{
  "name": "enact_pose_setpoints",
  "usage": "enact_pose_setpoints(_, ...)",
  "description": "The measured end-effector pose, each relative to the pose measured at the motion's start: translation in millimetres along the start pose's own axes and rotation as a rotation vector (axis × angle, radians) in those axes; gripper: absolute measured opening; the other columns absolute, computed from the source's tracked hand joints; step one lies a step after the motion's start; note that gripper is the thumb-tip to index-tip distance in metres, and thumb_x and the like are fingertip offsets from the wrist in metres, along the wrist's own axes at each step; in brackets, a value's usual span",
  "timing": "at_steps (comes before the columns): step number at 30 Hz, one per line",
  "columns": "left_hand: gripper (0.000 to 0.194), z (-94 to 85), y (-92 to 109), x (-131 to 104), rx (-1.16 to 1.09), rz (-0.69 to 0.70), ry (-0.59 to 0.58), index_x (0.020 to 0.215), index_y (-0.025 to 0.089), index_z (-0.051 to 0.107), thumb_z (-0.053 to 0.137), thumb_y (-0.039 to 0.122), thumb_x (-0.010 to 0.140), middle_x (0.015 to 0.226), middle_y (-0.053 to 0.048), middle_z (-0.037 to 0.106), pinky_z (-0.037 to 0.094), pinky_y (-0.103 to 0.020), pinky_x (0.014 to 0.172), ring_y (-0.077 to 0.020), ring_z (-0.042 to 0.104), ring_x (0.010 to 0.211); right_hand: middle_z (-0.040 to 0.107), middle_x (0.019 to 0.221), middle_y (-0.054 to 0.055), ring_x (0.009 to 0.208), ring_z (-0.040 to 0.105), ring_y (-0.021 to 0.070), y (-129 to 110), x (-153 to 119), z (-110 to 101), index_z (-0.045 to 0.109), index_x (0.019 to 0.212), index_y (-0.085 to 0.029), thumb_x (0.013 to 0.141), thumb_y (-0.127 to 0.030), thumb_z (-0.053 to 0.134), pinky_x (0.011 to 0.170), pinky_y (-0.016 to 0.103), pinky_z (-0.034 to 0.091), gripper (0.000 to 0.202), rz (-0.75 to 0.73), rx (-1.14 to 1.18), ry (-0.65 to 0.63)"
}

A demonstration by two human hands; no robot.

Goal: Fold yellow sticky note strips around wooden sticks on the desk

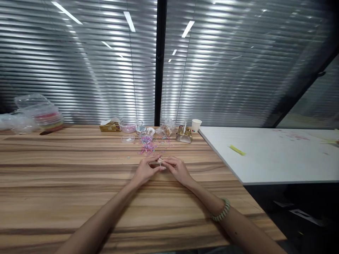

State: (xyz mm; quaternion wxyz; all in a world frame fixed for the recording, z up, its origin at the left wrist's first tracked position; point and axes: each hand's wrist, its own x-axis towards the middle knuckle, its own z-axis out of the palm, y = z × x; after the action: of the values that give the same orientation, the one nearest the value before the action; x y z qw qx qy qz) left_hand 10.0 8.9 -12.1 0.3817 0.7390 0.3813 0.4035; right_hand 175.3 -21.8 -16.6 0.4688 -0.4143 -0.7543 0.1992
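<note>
My left hand (145,170) and my right hand (179,170) meet over the middle of the wooden table (79,197). Between the thumb and forefinger of my left hand stands a thin white strip (160,163), too small to name surely. The fingertips of my right hand pinch at the same spot; what they grip there is too small to make out. Just beyond my hands lies a loose pile of small pink, purple and teal pieces (147,149). More of them spill from a clear tub (146,133) behind it.
Along the back stand a gold box (110,127), a clear bowl (128,126), a round lid (128,139), a crumpled plastic bag (167,127), a gold tissue pack (184,134) and a paper cup (196,125). Clear containers (39,111) sit far left. A yellow packet (237,150) lies on the white table (278,158).
</note>
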Motion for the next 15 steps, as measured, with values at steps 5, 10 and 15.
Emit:
enact_pose_setpoints(5, 0.049, 2.1, 1.4, -0.7, -0.020, 0.000, 0.030, 0.104, 0.017, 0.064, 0.071, 0.036, 0.059, 0.114, -0.010, 0.060, 0.043, -0.036, 0.092, -0.0254, 0.053, 0.107, 0.063, 0.085, 0.005, 0.079, 0.056, 0.0146, 2.3, -0.3, 0.3, 0.067, 0.092, -0.019, 0.084, -0.018, 0.048, 0.070, 0.025, 0.042, 0.020, -0.071, -0.021, -0.031)
enact_pose_setpoints(10, 0.048, 3.5, 4.0, -2.1, -0.131, -0.074, 0.006, 0.102, 0.015, 0.065, 0.070, 0.038, 0.060, 0.113, -0.011, 0.061, 0.050, -0.035, 0.082, -0.0258, 0.058, 0.100, 0.060, 0.084, 0.004, 0.078, 0.055, 0.0140, 5.8, -3.0, 0.8, 0.064, 0.097, -0.021, 0.079, -0.004, 0.042, 0.070, 0.024, 0.042, 0.033, -0.119, -0.176, -0.084)
enact_pose_setpoints(15, 0.046, 2.7, 4.0, -2.6, -0.103, -0.088, -0.012, 0.102, 0.015, 0.065, 0.068, 0.038, 0.062, 0.110, -0.010, 0.062, 0.049, -0.036, 0.082, -0.0259, 0.059, 0.098, 0.060, 0.086, 0.004, 0.079, 0.055, 0.0146, 2.5, -5.1, 0.0, 0.064, 0.097, -0.021, 0.080, -0.004, 0.040, 0.071, 0.024, 0.043, 0.034, -0.147, -0.273, -0.106)
